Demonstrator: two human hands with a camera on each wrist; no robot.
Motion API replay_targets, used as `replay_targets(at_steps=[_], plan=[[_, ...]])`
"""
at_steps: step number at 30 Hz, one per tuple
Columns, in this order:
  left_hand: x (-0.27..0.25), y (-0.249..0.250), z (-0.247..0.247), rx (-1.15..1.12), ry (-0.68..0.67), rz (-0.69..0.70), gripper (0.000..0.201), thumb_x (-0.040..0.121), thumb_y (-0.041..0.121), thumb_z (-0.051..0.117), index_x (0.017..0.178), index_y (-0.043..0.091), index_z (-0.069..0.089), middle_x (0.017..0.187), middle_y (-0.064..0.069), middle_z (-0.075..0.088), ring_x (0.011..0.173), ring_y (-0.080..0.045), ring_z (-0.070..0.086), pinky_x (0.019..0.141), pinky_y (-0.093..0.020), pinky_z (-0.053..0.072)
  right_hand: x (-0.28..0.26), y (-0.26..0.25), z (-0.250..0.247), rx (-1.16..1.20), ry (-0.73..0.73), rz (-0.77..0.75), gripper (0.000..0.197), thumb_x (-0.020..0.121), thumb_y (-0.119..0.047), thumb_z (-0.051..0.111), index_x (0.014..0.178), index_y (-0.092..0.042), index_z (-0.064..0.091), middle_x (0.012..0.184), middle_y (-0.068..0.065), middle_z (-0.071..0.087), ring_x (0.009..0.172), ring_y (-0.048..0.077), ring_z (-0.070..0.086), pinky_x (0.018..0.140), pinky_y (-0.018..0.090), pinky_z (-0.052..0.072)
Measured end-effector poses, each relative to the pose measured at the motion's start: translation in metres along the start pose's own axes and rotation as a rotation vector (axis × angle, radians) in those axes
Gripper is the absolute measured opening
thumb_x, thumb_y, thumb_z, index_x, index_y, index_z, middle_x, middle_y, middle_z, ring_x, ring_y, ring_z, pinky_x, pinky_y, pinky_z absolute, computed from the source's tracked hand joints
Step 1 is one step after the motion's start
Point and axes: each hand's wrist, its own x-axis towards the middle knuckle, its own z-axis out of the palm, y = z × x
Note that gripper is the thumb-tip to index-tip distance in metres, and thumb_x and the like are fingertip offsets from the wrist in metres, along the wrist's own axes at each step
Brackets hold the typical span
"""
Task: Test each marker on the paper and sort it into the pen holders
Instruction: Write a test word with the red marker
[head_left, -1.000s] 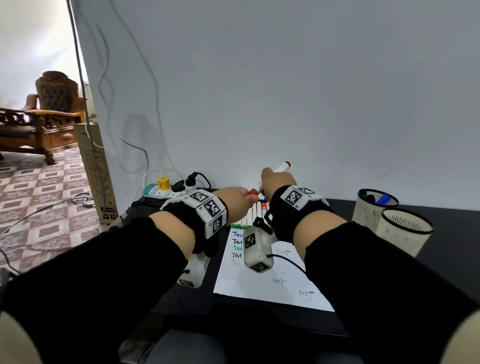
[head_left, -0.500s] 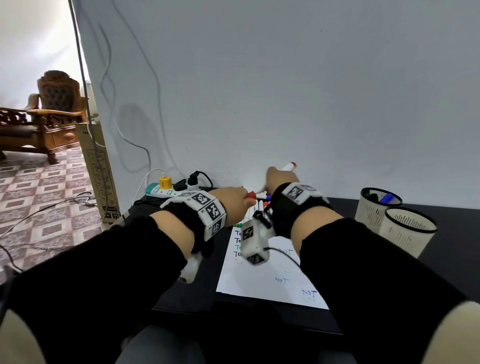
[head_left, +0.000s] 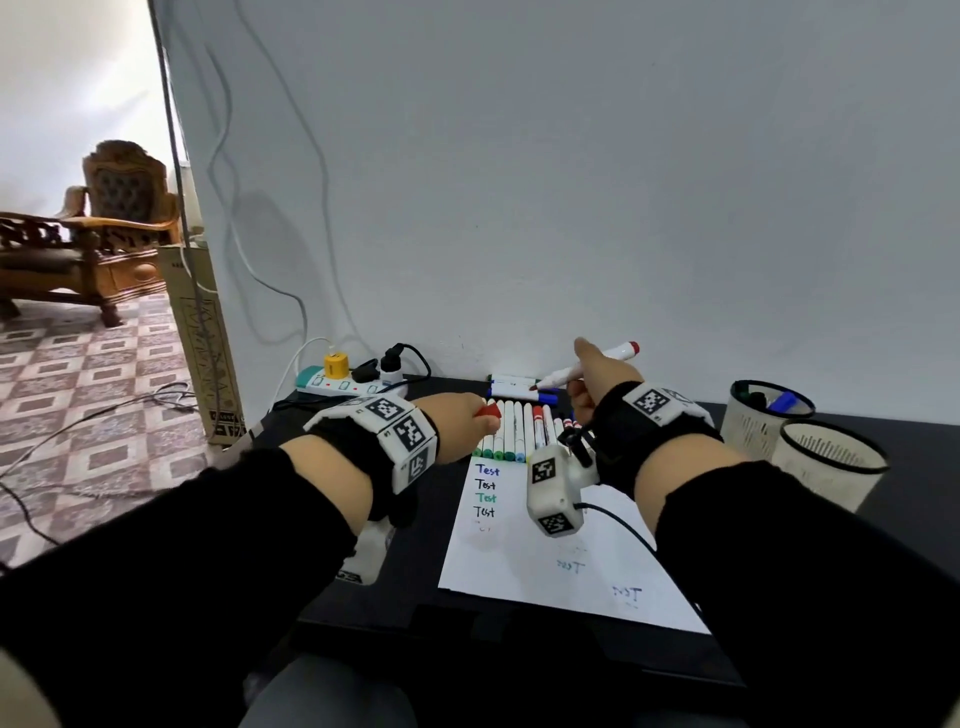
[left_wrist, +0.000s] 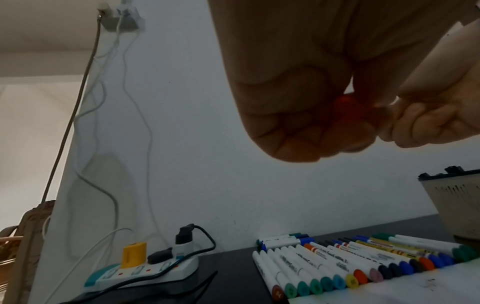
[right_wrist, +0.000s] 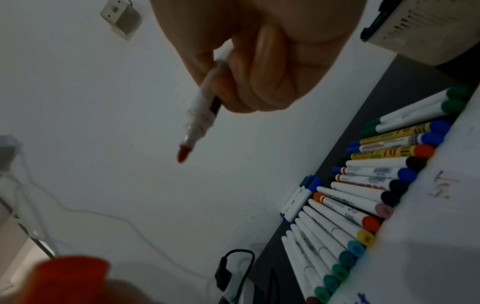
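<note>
Presently a red marker (head_left: 587, 368) is gripped in the right hand (head_left: 597, 387), whose fingers are curled round the white barrel; the bare red tip is seen pointing left and downward, held clear above the row of markers (head_left: 519, 431). Its red cap (head_left: 488, 411) is pinched between the curled fingers and thumb of the left hand (head_left: 457, 423), just left of the marker tip and apart from it. The paper (head_left: 545, 545) lies below both wrists on the black desk (head_left: 914, 452), several "Test" marks being visible on it. The unsorted markers are laid side by side along the paper's far edge, with a few more lying crosswise behind them. Two pen holders (head_left: 826, 467) stand at the right, touching or nearly so; in the rear one a blue cap and dark caps are seen.

The testing of this marker is judged to be the step in hand. Risks are noted: the exposed tip could be brushed against the row of markers or the left hand, leaving stray ink; the small cap could be dropped among the row; a faint stroke could be misread and the marker sent to the wrong holder.

Compared with one second ago, the cap has been pulled off the marker, and the two hands, then together, have been drawn apart. The remaining items appear unmoved.
</note>
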Motion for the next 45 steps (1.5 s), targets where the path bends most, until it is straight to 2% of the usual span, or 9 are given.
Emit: replay_targets(at_steps=[4,11,15,17,22,27,32,41,45], plan=[[0.003,-0.015,0.011,-0.122,0.051,-0.069,0.034,0.1,0.029,0.035,0.13,0.014,0.043,0.119,-0.008,0.059,0.108,-0.023,0.056,0.087,-0.03,0.042,0.0,0.022,0.001,0.132,-0.062,0.023,0.025,0.088,-0.023,0.062,0.069,-0.01,0.051,0.056,0.003,0.047,0.032,0.006,0.035,0.03,0.013,0.024],[0.013,-0.039,0.041,-0.391,0.127,-0.147,0.037,0.098,0.022,0.04,0.135,0.014,0.04,0.122,-0.009,0.059,0.111,-0.025,0.056,0.095,-0.033,0.045,-0.004,0.076,0.012,0.112,-0.04,0.126,0.022,0.092,-0.024,0.054,0.074,-0.013,0.051,0.055,0.001,0.044,0.03,0.007,0.028,0.029,0.012,0.02],[0.013,-0.047,0.057,-0.541,0.156,-0.143,0.031,0.097,0.02,0.044,0.128,0.017,0.043,0.096,0.002,0.063,0.08,-0.009,0.056,0.071,-0.022,0.043,-0.001,0.097,0.02,0.042,-0.031,0.187,0.018,0.089,-0.025,0.056,0.076,-0.012,0.055,0.054,0.002,0.048,0.035,0.01,0.03,0.033,0.018,0.024],[0.014,-0.05,0.061,-0.544,0.156,-0.136,0.029,0.098,0.02,0.043,0.127,0.017,0.043,0.094,0.005,0.062,0.077,-0.006,0.055,0.063,-0.017,0.04,0.003,0.107,0.023,-0.026,-0.015,0.202,0.022,0.085,-0.029,0.061,0.073,-0.01,0.056,0.053,0.003,0.051,0.041,0.013,0.034,0.042,0.024,0.028],[0.02,-0.056,0.07,-0.484,0.147,-0.12,0.025,0.099,0.024,0.04,0.121,0.017,0.05,0.102,0.006,0.064,0.093,-0.01,0.056,0.08,-0.023,0.04,0.005,0.125,0.029,-0.174,-0.011,0.25,0.025,0.084,-0.028,0.061,0.07,-0.008,0.055,0.055,0.005,0.052,0.045,0.016,0.038,0.048,0.029,0.031],[0.029,-0.055,0.076,-0.486,0.149,-0.108,0.029,0.1,0.027,0.038,0.124,0.018,0.049,0.094,0.012,0.06,0.092,-0.009,0.056,0.08,-0.023,0.039,0.006,0.129,0.033,-0.261,-0.022,0.251,0.027,0.081,-0.029,0.061,0.065,-0.008,0.055,0.055,0.005,0.054,0.048,0.018,0.04,0.052,0.03,0.033],[0.035,-0.052,0.082,-0.499,0.163,-0.11,0.03,0.099,0.029,0.038,0.126,0.02,0.049,0.105,0.007,0.065,0.1,-0.012,0.059,0.084,-0.026,0.043,0.003,0.131,0.034,-0.306,-0.039,0.208,0.032,0.077,-0.031,0.063,0.053,-0.012,0.054,0.058,0.007,0.055,0.05,0.021,0.04,0.055,0.033,0.033],[0.038,-0.053,0.085,-0.517,0.198,-0.1,0.029,0.099,0.03,0.039,0.124,0.021,0.05,0.1,0.009,0.065,0.097,-0.012,0.06,0.078,-0.024,0.043,-0.004,0.134,0.035,-0.385,-0.058,0.174,0.038,0.077,-0.046,0.065,0.056,-0.015,0.06,0.075,0.007,0.063,0.058,0.022,0.047,0.067,0.036,0.04],[0.04,-0.052,0.088,-0.494,0.176,-0.094,0.03,0.099,0.03,0.04,0.125,0.02,0.049,0.095,0.012,0.062,0.095,-0.011,0.059,0.079,-0.025,0.043,-0.005,0.131,0.034,-0.49,-0.098,0.16,0.043,0.081,-0.053,0.063,0.062,-0.015,0.062,0.069,-0.002,0.057,0.061,0.016,0.048,0.068,0.029,0.041]])
